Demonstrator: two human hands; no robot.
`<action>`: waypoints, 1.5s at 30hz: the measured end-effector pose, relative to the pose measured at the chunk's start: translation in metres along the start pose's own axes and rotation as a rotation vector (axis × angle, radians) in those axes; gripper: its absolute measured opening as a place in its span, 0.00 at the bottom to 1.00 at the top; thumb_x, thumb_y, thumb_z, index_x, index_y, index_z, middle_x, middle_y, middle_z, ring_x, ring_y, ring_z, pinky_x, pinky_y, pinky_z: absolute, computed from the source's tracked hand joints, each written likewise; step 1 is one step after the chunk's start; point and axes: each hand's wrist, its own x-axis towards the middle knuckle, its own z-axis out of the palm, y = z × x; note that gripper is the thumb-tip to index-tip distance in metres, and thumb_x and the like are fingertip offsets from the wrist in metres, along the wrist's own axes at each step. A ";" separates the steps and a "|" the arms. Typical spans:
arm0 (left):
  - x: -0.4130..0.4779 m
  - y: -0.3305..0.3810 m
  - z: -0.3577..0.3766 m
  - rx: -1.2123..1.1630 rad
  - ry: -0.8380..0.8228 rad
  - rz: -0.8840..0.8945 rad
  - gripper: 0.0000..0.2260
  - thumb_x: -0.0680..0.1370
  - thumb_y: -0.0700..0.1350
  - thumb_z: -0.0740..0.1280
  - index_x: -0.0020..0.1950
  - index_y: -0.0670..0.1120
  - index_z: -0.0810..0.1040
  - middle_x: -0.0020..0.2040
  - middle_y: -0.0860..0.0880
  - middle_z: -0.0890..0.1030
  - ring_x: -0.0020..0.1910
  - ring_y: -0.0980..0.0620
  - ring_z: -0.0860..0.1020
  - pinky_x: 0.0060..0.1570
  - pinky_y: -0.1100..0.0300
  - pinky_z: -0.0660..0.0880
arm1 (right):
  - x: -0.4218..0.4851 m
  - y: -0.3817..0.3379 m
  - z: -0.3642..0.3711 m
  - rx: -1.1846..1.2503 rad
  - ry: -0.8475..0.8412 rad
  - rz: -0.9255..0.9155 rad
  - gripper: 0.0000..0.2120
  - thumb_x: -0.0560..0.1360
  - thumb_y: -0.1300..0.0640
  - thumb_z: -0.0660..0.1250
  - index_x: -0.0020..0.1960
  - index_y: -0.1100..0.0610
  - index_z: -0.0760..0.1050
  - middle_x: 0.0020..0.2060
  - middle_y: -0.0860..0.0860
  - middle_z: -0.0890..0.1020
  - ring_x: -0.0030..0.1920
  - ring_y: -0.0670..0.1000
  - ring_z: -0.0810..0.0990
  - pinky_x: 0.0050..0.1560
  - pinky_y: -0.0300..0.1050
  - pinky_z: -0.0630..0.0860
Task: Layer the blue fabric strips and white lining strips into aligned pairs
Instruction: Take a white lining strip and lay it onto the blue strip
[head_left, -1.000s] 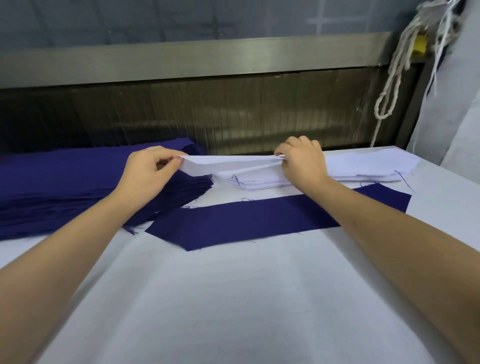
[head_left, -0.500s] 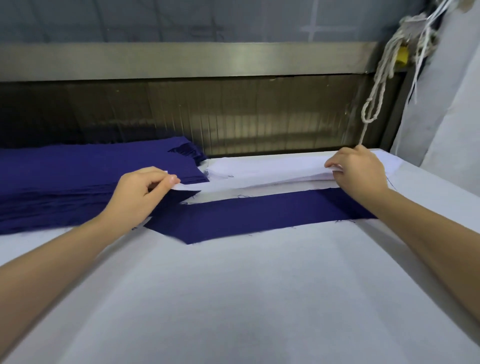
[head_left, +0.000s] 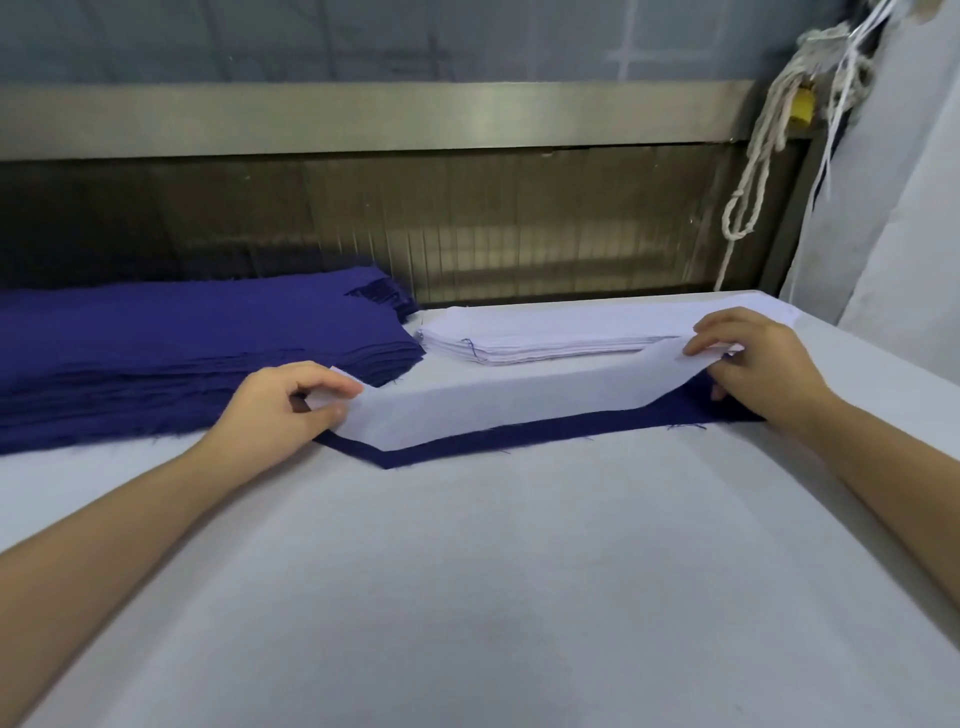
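Left hand (head_left: 280, 410) and right hand (head_left: 753, 364) pinch a white lining strip (head_left: 519, 400) by its ends, stretched between the fingers (head_left: 327, 383) over a blue fabric strip (head_left: 519, 437), not yet aligned; beyond, a blue stack (head_left: 182, 353) and a white stack (head_left: 545, 332) await pairing.

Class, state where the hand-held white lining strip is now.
In the head view, the white lining strip spans the centre between left hand and right hand, over the single blue strip, in front of the white stack.

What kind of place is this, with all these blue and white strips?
Probably a garment workshop: a thick stack of cut blue strips, a pile of white lining strips, and a wide work table where a held white strip partly covers a blue strip.
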 end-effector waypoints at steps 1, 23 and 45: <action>0.000 0.000 0.001 0.042 -0.006 0.013 0.15 0.72 0.33 0.70 0.46 0.55 0.81 0.48 0.59 0.81 0.45 0.60 0.77 0.43 0.67 0.72 | 0.001 0.001 0.000 0.034 -0.009 0.028 0.18 0.68 0.75 0.59 0.41 0.56 0.80 0.51 0.49 0.75 0.35 0.50 0.78 0.30 0.28 0.73; -0.002 0.001 0.001 0.373 -0.064 0.280 0.12 0.71 0.28 0.69 0.47 0.43 0.84 0.47 0.51 0.78 0.42 0.54 0.75 0.42 0.79 0.65 | 0.007 0.012 -0.007 0.225 -0.148 0.236 0.17 0.70 0.73 0.61 0.37 0.53 0.80 0.34 0.47 0.78 0.29 0.47 0.70 0.26 0.32 0.68; 0.000 0.003 -0.001 0.097 -0.183 0.107 0.18 0.72 0.27 0.68 0.48 0.51 0.83 0.49 0.55 0.79 0.47 0.47 0.76 0.43 0.54 0.71 | 0.005 0.014 -0.019 -0.085 -0.367 0.117 0.11 0.73 0.66 0.65 0.40 0.51 0.79 0.35 0.54 0.79 0.34 0.50 0.73 0.37 0.41 0.70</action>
